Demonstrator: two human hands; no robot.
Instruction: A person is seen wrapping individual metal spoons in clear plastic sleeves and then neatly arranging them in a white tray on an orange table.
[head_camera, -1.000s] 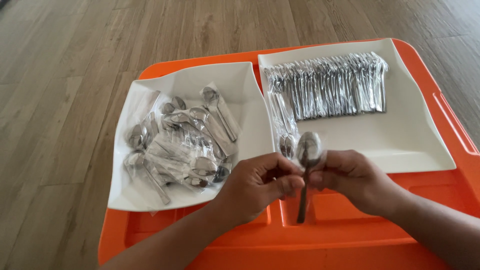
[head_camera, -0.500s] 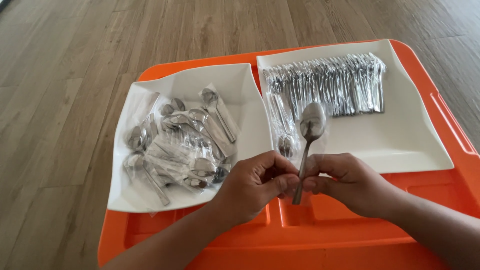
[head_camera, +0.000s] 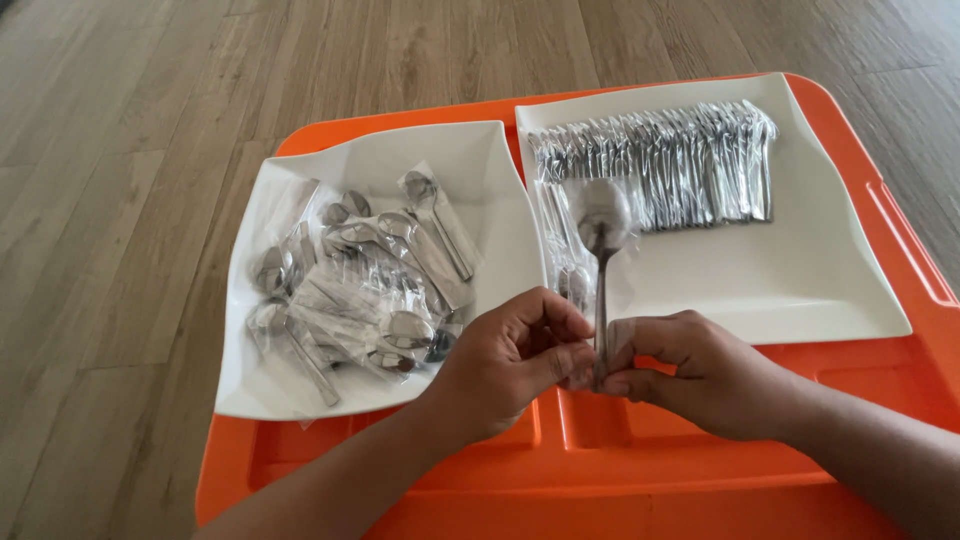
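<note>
A catering or food-service setting is suggested, though whether a home or a business cannot be told. Cutlery is seen in bulk: a heap of spoons in clear sleeves (head_camera: 370, 290) is piled on one square white plate (head_camera: 300, 390), and a long, tidy row of sleeved cutlery (head_camera: 665, 165) is laid on a second white plate (head_camera: 800, 290). Both plates are carried on a large orange plastic tray (head_camera: 620, 470). Wood-look plank flooring (head_camera: 130, 150) is seen all around the tray.
</note>
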